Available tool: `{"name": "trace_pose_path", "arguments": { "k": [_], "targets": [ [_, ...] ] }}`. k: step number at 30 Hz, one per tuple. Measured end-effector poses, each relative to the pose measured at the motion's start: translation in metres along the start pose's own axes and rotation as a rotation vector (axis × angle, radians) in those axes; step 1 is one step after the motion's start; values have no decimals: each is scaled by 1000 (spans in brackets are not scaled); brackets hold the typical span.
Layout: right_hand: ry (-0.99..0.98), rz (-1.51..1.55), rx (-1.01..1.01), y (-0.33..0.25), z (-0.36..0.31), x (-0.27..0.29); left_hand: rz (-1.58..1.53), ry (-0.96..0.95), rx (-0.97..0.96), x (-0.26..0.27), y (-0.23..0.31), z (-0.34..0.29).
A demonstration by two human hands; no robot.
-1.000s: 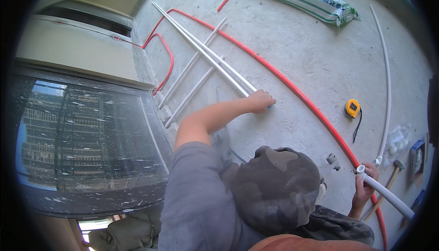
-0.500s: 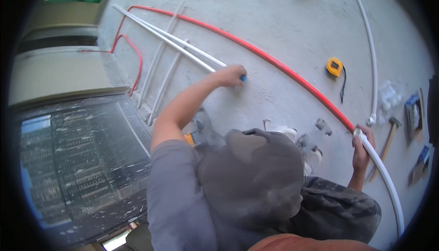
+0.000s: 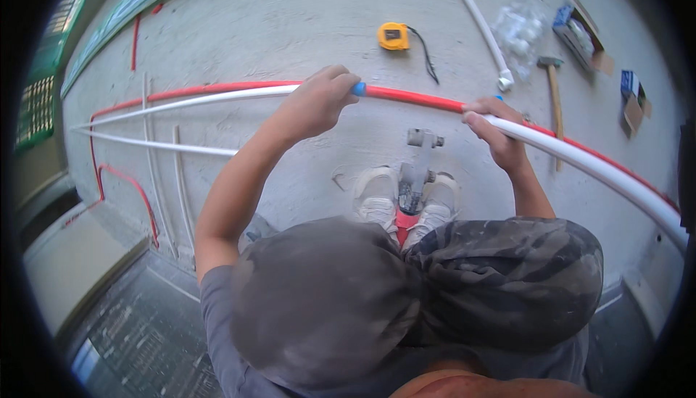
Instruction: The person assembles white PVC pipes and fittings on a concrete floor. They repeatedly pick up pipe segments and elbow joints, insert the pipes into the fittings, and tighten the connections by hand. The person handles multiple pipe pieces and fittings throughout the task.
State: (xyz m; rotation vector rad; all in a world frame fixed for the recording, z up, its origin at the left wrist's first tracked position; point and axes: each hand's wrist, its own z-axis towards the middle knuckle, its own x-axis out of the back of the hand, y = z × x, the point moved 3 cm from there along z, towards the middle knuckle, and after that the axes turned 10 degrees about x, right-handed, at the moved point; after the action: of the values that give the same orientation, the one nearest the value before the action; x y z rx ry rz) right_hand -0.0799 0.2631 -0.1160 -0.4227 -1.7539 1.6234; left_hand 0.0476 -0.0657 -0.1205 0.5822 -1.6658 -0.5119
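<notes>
My left hand is closed around a long white pipe, near an end with a blue piece. That pipe reaches to the far left, in front of the red pipe on the floor. My right hand grips a second white pipe near its end, and this one runs off to the lower right. The two pipe ends are apart, with a stretch of the red pipe showing between them. Between my shoes stands a tool with grey round heads and a red base.
Another white pipe lies at the left. Beyond my hands are a yellow tape measure, a white pipe with an end fitting, a bag of white fittings, a hammer and two small open boxes.
My view has turned toward the right. The left hand has brought its white pipe alongside the red pipe, apart from the other white pipe. The right hand still holds its pipe.
</notes>
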Motion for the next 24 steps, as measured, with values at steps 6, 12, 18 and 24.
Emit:
{"name": "trace_pose_path", "arguments": {
  "k": [6,12,18,24],
  "targets": [
    [-1,15,-63,24,-20,-3,164,-1,-58,-42,23,23],
    [34,70,-325,55,-23,2,165,-50,-55,-78,13,39],
    [139,-35,-264,84,6,23,161,-114,75,-75,28,62],
    [246,-135,-91,115,31,28,344,-106,170,-72,9,58]
  ]
}}
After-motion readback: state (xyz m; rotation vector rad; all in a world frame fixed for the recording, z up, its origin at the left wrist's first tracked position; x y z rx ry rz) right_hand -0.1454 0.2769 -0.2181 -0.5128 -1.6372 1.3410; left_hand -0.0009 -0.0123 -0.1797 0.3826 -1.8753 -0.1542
